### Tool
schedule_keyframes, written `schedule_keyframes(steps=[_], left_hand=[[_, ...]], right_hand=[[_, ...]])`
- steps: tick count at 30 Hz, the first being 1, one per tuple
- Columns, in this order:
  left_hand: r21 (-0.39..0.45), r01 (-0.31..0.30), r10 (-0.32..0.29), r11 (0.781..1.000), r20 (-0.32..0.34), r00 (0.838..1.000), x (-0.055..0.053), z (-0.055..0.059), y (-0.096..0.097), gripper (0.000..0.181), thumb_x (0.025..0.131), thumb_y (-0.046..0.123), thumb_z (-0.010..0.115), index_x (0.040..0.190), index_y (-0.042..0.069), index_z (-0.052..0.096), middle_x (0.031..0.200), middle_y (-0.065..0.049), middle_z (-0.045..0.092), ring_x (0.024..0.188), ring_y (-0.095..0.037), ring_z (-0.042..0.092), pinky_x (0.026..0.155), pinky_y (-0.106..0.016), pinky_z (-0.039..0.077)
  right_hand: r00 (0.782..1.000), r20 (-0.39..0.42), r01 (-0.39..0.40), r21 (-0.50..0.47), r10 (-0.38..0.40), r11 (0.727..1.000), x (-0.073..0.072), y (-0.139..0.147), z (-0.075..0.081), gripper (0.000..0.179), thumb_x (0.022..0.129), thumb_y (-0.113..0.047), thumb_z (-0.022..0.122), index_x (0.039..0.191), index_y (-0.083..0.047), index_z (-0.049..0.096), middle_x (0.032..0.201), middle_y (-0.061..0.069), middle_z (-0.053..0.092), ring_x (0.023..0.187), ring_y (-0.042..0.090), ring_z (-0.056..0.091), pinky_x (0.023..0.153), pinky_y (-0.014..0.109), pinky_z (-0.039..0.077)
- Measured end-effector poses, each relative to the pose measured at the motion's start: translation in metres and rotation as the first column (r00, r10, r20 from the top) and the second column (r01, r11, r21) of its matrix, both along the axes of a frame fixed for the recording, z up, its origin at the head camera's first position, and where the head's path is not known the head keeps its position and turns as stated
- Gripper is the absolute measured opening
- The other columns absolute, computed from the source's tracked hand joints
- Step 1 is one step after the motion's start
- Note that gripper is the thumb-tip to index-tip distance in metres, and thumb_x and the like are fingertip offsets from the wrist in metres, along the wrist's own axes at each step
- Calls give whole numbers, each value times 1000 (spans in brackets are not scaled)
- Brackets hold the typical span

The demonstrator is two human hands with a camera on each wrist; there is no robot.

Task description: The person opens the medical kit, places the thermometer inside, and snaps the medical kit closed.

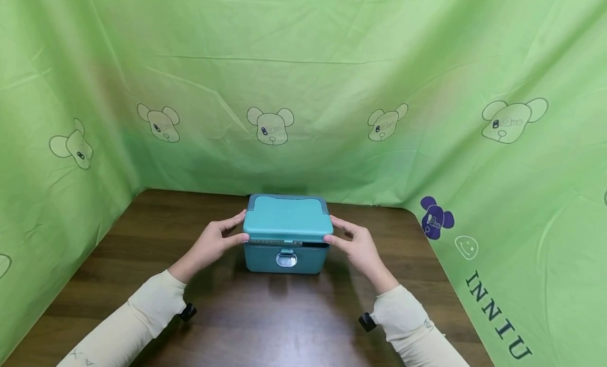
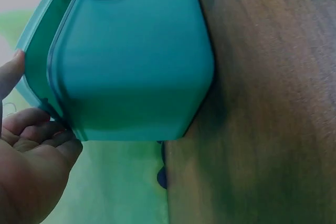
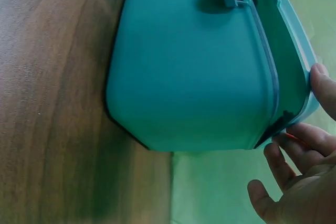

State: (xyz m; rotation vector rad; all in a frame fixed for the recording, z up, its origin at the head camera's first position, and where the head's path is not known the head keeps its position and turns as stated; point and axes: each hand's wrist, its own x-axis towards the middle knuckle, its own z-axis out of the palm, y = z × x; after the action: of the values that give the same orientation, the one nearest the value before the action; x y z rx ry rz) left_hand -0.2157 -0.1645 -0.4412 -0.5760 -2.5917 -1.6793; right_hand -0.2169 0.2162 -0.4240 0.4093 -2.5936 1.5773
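A teal storage box [image 1: 260, 260] stands on the wooden table, its front facing me. Its lid [image 1: 288, 219] is raised slightly, leaving a narrow dark gap along the front. An oval latch [image 1: 286, 259] shows at the middle of the front wall. My left hand [image 1: 212, 245] holds the lid's left end, thumb at the front corner and fingers along the side. At the opposite end, my right hand [image 1: 361, 249] grips the lid likewise. Both wrist views show each thumb on the lid's rim and fingertips by the gap. The box's contents are mostly hidden.
The brown wooden table [image 1: 284, 325] extends around the box. Green curtain [image 1: 303, 161] printed with bear heads hangs close behind it and along both sides. Dark wrist devices show under both sleeves.
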Motion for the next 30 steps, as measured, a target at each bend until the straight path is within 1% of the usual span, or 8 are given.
schedule_keyframes(steps=[5,9,13,16,20,23,27,30], left_hand=[[10,-22,22,1000,-14,1000,3,-4,3,71,92,35,78,151,9,49,159,1,44,150,-23,36,119,-46,33],[6,-43,43,999,-17,999,3,-9,4,71,92,39,77,151,12,49,158,5,45,150,-21,36,119,-46,34],[12,-45,46,999,-44,998,3,-14,5,70,92,38,77,151,13,49,158,4,45,149,-21,38,119,-46,35],[23,-42,43,999,-65,997,5,-16,6,69,93,35,76,151,12,49,158,2,45,148,-23,38,118,-48,36],[35,-51,53,998,-67,996,7,-19,8,68,93,35,76,151,12,50,158,3,45,149,-22,38,118,-46,35],[50,-56,59,997,-62,996,8,-21,9,66,94,33,75,151,12,50,158,2,45,149,-22,38,118,-44,35],[58,-63,67,996,-71,995,10,-24,10,65,95,30,75,152,11,49,158,-1,45,148,-24,39,117,-45,36],[44,-85,88,995,-73,993,13,-25,12,66,96,33,73,153,13,47,158,-2,45,148,-25,40,118,-47,36]], right_hand=[[999,-28,38,4,-38,999,1,-2,-6,60,86,-31,84,140,-13,65,141,4,65,139,27,53,113,54,41],[998,-23,64,-2,-64,998,2,-4,-11,60,85,-32,85,139,-15,66,142,2,64,140,26,50,116,52,39],[996,-25,83,-8,-83,997,4,-5,-15,59,84,-31,86,138,-15,67,142,1,64,141,24,49,118,50,37],[995,-43,93,-17,-93,996,6,-7,-18,58,84,-29,86,137,-12,68,142,3,64,140,24,50,118,50,37],[992,-74,103,-47,-107,994,8,-9,-20,57,82,-25,88,134,-10,69,141,5,65,138,26,52,118,49,37],[989,-83,114,-62,-119,991,9,-10,-23,56,82,-25,88,133,-11,70,140,3,65,138,25,52,117,49,37],[987,-80,133,-66,-138,989,13,-12,-27,55,84,-28,86,134,-13,70,142,-1,64,138,22,50,118,49,37],[982,-89,164,-41,-167,986,16,-14,-29,53,86,-31,84,134,-14,69,141,0,65,137,23,51,116,49,39]])
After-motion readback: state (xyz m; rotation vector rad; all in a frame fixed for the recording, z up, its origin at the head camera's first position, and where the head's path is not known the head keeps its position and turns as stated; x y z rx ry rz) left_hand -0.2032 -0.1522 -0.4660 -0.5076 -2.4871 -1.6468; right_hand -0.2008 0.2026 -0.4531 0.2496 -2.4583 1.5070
